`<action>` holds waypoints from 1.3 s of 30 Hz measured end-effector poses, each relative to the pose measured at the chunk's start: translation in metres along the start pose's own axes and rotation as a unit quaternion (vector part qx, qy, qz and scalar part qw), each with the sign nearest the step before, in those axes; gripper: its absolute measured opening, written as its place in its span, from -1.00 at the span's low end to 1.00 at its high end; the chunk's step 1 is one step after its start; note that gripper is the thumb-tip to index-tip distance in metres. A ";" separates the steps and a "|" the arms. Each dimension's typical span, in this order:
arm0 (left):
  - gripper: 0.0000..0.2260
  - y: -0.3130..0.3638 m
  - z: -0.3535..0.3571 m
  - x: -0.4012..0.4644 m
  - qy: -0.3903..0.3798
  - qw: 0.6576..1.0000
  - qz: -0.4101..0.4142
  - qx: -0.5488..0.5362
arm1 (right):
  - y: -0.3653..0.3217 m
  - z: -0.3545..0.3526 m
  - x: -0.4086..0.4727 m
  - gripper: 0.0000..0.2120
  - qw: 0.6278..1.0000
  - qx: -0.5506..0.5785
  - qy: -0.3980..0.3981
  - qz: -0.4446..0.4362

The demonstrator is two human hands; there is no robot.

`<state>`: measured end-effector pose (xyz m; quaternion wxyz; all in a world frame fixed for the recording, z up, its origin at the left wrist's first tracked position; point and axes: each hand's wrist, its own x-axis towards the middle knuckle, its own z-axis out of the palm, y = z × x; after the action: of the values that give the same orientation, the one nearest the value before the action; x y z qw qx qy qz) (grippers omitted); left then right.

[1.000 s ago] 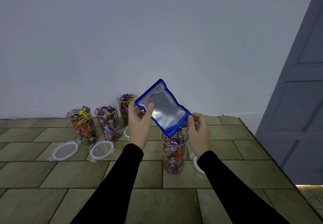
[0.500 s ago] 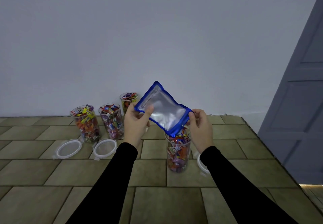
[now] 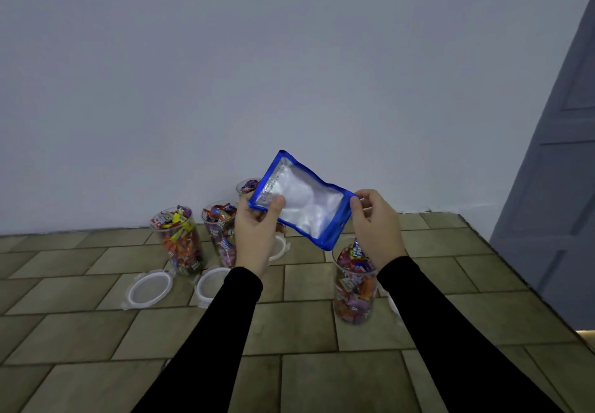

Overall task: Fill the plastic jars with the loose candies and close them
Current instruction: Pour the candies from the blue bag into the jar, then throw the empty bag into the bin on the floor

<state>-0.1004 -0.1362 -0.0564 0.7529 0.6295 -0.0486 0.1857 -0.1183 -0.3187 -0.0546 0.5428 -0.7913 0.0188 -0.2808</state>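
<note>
A blue-edged silver candy bag (image 3: 306,200) hangs tilted in the air, looking flat. My left hand (image 3: 257,235) pinches its upper left corner and my right hand (image 3: 375,225) pinches its right edge. Just below the bag's lower corner stands an open plastic jar (image 3: 354,287) full of wrapped candies. Three more open jars of candies stand by the wall: one at the left (image 3: 180,242), one beside it (image 3: 220,232), and one behind my left hand (image 3: 248,185), mostly hidden.
Two white lids (image 3: 149,288) (image 3: 209,285) lie on the tiled floor in front of the left jars. A third lid (image 3: 280,246) shows behind my left wrist, a fourth lid (image 3: 392,306) beside the near jar. A grey door (image 3: 553,187) stands at the right.
The bag has swung a little flatter and drifted up off the near jar's mouth. The view has shifted, so the jars sit lower and further right.
</note>
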 end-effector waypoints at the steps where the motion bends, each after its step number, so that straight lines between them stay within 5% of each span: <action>1: -0.74 0.003 -0.005 0.002 0.007 1.000 0.001 0.000 | -0.006 0.003 0.001 -0.93 1.000 -0.005 -0.005 -0.008; 6: -0.75 0.017 -0.036 -0.005 0.100 0.994 0.034 -0.030 | -0.032 0.031 0.001 -0.78 0.991 -0.048 -0.033 -0.123; 14: -0.88 0.043 -0.173 -0.047 0.279 0.957 0.076 0.039 | -0.084 0.156 -0.062 -0.75 0.950 0.015 -0.208 -0.231; 21: -0.86 0.068 -0.331 -0.116 0.486 0.858 0.097 0.137 | -0.132 0.294 -0.191 -0.72 0.871 0.052 -0.404 -0.275; 28: -0.84 0.059 -0.452 -0.209 0.650 0.733 0.073 0.188 | -0.145 0.391 -0.322 -0.43 0.742 -0.104 -0.575 -0.328; 34: -0.74 0.023 -0.502 -0.271 0.738 0.645 0.023 0.198 | -0.137 0.426 -0.382 -0.49 0.698 -0.168 -0.591 -0.367; 39: -0.88 -0.014 -0.512 -0.295 0.758 0.623 -0.021 0.190 | -0.137 0.433 -0.403 -0.50 0.697 -0.229 -0.568 -0.373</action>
<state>-0.4514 0.2917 -0.2642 0.3907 0.3956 0.5892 0.5862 -0.2940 0.2400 -0.2157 0.1035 -0.8423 -0.5261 0.0551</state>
